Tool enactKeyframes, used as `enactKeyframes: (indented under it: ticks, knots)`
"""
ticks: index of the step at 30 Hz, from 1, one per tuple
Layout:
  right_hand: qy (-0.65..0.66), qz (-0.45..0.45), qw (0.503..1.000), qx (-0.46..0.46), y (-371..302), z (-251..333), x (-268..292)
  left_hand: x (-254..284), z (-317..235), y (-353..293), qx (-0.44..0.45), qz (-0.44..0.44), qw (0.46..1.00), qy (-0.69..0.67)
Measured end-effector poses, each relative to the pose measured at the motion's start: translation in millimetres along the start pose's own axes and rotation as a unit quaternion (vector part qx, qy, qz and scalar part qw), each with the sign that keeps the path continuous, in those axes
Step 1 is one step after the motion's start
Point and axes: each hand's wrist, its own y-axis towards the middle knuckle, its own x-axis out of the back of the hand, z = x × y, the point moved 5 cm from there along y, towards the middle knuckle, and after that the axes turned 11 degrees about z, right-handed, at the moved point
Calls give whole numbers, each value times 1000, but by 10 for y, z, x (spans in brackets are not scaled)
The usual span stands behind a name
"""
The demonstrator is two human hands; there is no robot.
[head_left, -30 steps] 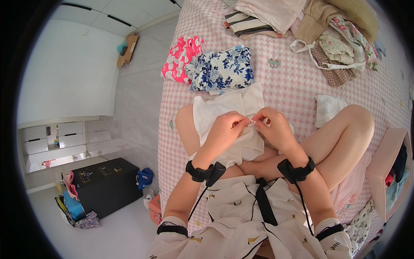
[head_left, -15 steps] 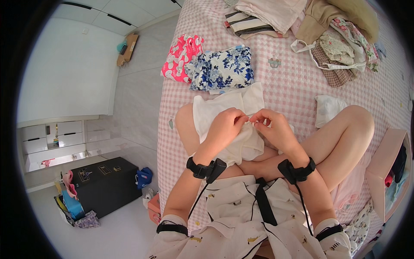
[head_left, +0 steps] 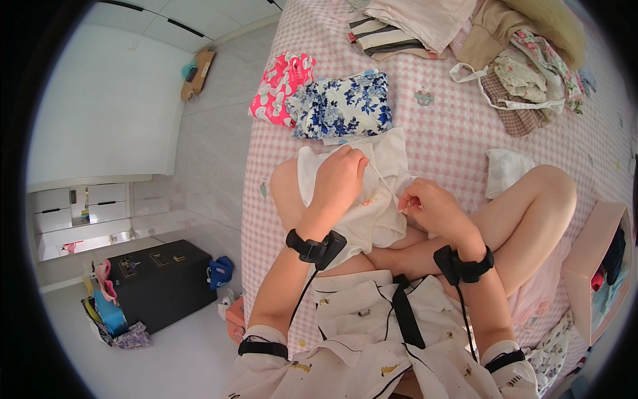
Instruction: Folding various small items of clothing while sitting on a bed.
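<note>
A white garment [head_left: 382, 223] with a small coloured print lies across my lap and crossed legs. Above it a thin white cord [head_left: 383, 179] runs taut on a slant between my hands. My left hand [head_left: 339, 176], farther out and to the left, is closed on the cord's upper end. Lower and to the right, my right hand [head_left: 428, 203] pinches the other end between thumb and fingers. Just beyond the garment lies a folded blue-and-white floral cloth [head_left: 349, 106], beside a pink cloth with white figures [head_left: 279, 90].
I sit on a bed with a pink checked cover [head_left: 425, 126]. A crumpled white cloth [head_left: 508, 171] lies near my right knee. Piled clothes [head_left: 518, 73] are at the far right, a pink bin [head_left: 581, 272] at the right edge. A black case [head_left: 166, 286] stands on the floor at left.
My hands have moved apart: the left outward and to the left, the right slightly right and nearer. The white cord now stretches visibly between them.
</note>
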Motion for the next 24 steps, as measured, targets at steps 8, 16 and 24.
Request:
enactKeyframes:
  ticks: [8, 16, 24]
  knots:
    - [54, 51, 995, -63, 5, -79, -7, -46, 35, 8, 11, 35, 991, -127]
    - [-22, -70, 996, -53, 581, -165, 235, -421, 16, 0, -75, 170, 981, 49]
    - [-106, 91, 972, -190, 561, -456, 49, -651, 121, 250, -33, 52, 962, 266]
